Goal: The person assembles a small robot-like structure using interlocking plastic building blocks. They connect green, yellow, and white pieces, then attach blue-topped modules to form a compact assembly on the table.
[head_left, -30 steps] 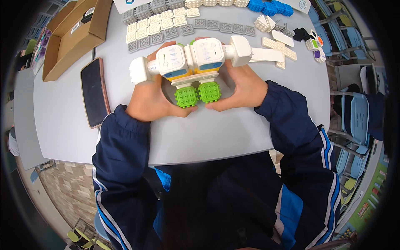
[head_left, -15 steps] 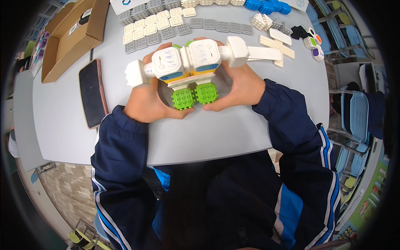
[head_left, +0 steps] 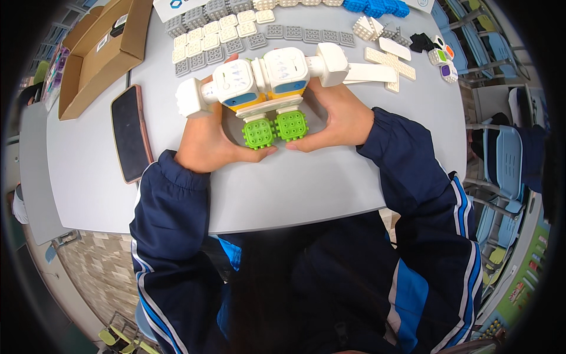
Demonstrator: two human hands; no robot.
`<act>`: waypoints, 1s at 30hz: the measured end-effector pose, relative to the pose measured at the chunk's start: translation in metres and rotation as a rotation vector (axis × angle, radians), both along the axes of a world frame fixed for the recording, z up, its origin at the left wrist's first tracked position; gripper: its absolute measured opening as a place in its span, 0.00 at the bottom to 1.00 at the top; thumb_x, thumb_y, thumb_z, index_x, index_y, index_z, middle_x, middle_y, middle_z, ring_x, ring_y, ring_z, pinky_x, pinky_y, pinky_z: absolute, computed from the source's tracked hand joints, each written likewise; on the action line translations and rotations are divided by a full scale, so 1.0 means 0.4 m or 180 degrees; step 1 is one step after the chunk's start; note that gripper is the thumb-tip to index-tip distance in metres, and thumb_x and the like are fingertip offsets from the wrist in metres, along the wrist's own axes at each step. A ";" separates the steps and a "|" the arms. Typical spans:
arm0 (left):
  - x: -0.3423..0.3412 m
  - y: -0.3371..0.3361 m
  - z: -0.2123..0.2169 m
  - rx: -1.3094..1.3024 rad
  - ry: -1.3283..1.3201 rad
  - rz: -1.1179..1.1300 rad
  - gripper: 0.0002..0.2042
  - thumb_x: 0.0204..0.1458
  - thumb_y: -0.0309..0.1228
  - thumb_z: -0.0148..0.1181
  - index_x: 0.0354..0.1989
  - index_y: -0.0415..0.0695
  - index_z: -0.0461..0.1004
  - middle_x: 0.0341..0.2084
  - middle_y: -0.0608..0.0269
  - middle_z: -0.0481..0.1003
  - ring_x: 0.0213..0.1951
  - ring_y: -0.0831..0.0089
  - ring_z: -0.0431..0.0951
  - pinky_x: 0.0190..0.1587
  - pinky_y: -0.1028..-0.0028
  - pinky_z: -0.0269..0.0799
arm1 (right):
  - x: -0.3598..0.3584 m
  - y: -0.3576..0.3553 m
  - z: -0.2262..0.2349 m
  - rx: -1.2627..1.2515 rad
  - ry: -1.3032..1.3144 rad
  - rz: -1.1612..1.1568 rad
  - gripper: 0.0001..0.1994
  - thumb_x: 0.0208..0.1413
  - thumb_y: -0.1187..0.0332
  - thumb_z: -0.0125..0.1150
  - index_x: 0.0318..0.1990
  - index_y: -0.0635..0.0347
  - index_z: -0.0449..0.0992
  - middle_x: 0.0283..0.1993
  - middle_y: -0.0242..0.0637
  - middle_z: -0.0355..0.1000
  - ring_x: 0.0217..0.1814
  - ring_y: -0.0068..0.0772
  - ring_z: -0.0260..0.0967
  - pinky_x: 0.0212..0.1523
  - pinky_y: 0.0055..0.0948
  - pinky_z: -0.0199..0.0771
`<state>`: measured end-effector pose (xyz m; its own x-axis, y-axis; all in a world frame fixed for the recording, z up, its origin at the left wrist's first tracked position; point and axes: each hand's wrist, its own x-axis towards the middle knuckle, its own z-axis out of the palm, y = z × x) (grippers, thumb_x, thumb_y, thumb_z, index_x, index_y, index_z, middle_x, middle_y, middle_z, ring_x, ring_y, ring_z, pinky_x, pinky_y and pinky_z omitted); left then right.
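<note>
Between both hands I hold a model built of toy blocks point(head_left: 287, 66), with two white rounded cubes on top, blue and yellow parts below them and white blocks at each side. Two studded green cubes point(head_left: 259, 134) form its near end. My left hand point(head_left: 207, 141) wraps its left side, thumb against the left green cube. On the opposite side my right hand point(head_left: 345, 115) curves round it, thumb at the right green cube. The model hides most of the fingers of both hands. A white strip point(head_left: 370, 73) shows just right of the model.
A phone point(head_left: 131, 134) lies left of my left forearm, beside an open cardboard box point(head_left: 100, 56). Rows of cream plates point(head_left: 211, 42) and grey plates point(head_left: 293, 33) lie beyond the model. Blue blocks point(head_left: 377, 8), cream beams point(head_left: 391, 65) and small coloured-face cubes point(head_left: 448, 72) sit farther right.
The model has tilted or shifted slightly away from me and to the left, with both hands still round it. The things on the table look the same.
</note>
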<state>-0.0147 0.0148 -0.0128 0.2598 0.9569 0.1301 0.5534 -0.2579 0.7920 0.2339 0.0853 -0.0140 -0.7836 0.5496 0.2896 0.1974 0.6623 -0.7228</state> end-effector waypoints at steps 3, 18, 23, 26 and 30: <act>-0.005 0.003 -0.005 0.0080 -0.0032 -0.0126 0.61 0.27 0.40 0.82 0.70 0.35 0.48 0.57 0.45 0.66 0.58 0.54 0.69 0.60 0.64 0.67 | -0.001 -0.002 0.000 0.0134 -0.0028 -0.0048 0.55 0.37 0.53 0.77 0.70 0.66 0.48 0.62 0.57 0.61 0.64 0.59 0.60 0.65 0.42 0.60; -0.011 -0.005 -0.002 0.0035 0.0223 -0.0125 0.55 0.30 0.39 0.81 0.67 0.35 0.52 0.54 0.46 0.71 0.55 0.56 0.74 0.58 0.65 0.69 | 0.000 -0.001 -0.003 0.0138 -0.0078 -0.0044 0.54 0.38 0.51 0.77 0.69 0.66 0.50 0.65 0.56 0.58 0.67 0.59 0.56 0.68 0.43 0.56; -0.008 -0.005 -0.003 -0.0136 0.0050 -0.0067 0.51 0.27 0.33 0.81 0.64 0.35 0.56 0.54 0.50 0.70 0.56 0.61 0.70 0.60 0.65 0.64 | 0.001 -0.001 -0.007 0.0178 -0.0063 -0.0045 0.54 0.38 0.51 0.77 0.69 0.66 0.51 0.66 0.56 0.57 0.67 0.59 0.56 0.68 0.43 0.56; -0.010 -0.005 -0.003 -0.0170 0.0118 -0.0082 0.51 0.27 0.33 0.81 0.64 0.35 0.56 0.54 0.50 0.69 0.56 0.61 0.70 0.61 0.65 0.64 | 0.000 -0.001 -0.006 0.0148 -0.0064 -0.0050 0.54 0.38 0.51 0.77 0.69 0.65 0.51 0.66 0.56 0.57 0.67 0.59 0.56 0.68 0.43 0.56; -0.010 -0.006 -0.003 -0.0144 0.0162 -0.0073 0.51 0.27 0.33 0.81 0.64 0.35 0.56 0.54 0.51 0.69 0.56 0.61 0.70 0.61 0.65 0.64 | -0.001 0.000 -0.008 0.0128 -0.0058 -0.0027 0.54 0.38 0.50 0.77 0.69 0.65 0.51 0.66 0.56 0.57 0.67 0.59 0.56 0.67 0.43 0.57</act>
